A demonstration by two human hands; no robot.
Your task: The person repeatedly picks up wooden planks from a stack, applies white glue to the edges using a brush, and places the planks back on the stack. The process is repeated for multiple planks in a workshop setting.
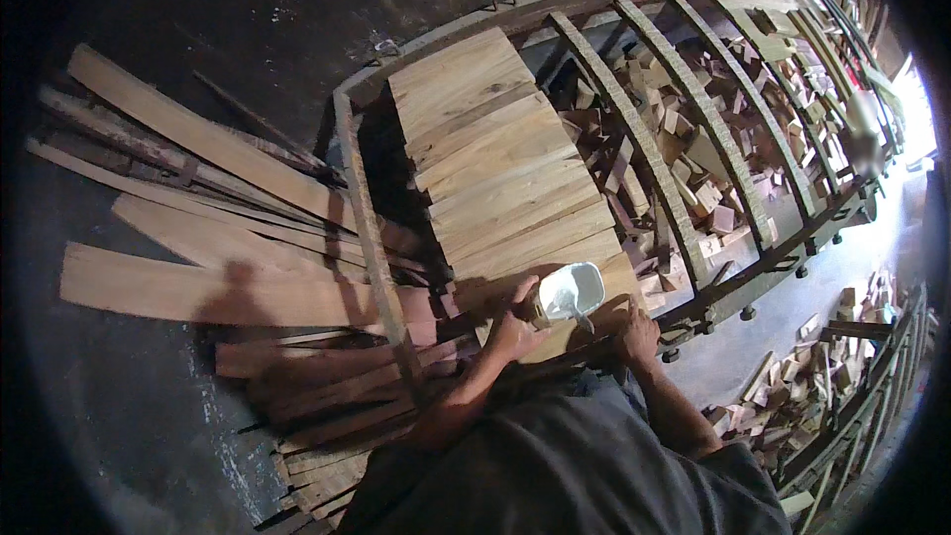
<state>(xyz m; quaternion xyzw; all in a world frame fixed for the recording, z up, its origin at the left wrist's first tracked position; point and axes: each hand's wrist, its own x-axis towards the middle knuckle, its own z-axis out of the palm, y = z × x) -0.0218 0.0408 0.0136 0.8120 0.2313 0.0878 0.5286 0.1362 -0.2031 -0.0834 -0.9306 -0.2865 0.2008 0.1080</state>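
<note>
My left hand (515,322) grips a white plastic container (572,292) and tilts it over the near end of a row of pale wooden planks (500,154). The planks lie side by side across a long metal frame (369,228). My right hand (636,335) rests on the near edge of the same planks, just right of the container, fingers curled against the wood.
Curved metal ribs (649,144) span the frame, with several small wood offcuts (713,154) heaped beneath them. Long loose boards (213,238) are strewn over the dark floor to the left. A second frame (852,406) with more offcuts stands at the lower right.
</note>
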